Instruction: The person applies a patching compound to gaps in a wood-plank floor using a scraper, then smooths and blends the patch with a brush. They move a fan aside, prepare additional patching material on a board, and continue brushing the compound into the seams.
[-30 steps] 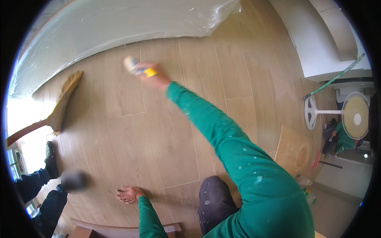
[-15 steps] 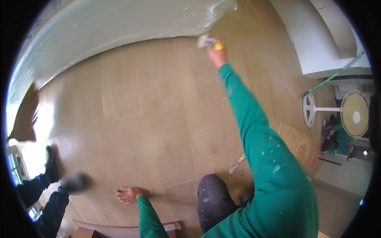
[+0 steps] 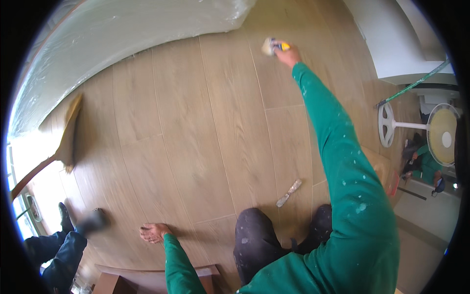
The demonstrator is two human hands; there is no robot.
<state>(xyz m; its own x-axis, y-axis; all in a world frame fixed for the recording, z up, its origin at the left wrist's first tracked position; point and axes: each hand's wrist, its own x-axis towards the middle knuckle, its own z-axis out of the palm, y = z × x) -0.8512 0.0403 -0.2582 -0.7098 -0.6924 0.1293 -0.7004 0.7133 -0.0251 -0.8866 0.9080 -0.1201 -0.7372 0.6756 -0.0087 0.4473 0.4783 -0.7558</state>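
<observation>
- Green-sleeved right hand (image 3: 289,54) grips a pale-headed, yellow-and-dark-handled brush (image 3: 268,47), now over brown wood-plank floor (image 3: 215,122), farther from the clear plastic sheeting (image 3: 161,22).
- Left hand (image 3: 154,232), fingers loosely spread, still rests on the floor.
- Straw-coloured broom (image 3: 68,139) has swung right.

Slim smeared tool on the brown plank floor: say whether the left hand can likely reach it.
Probably yes: only brown plank floor shows between the left hand and the slim smeared tool, though the dark trousered left knee sits close.
</observation>
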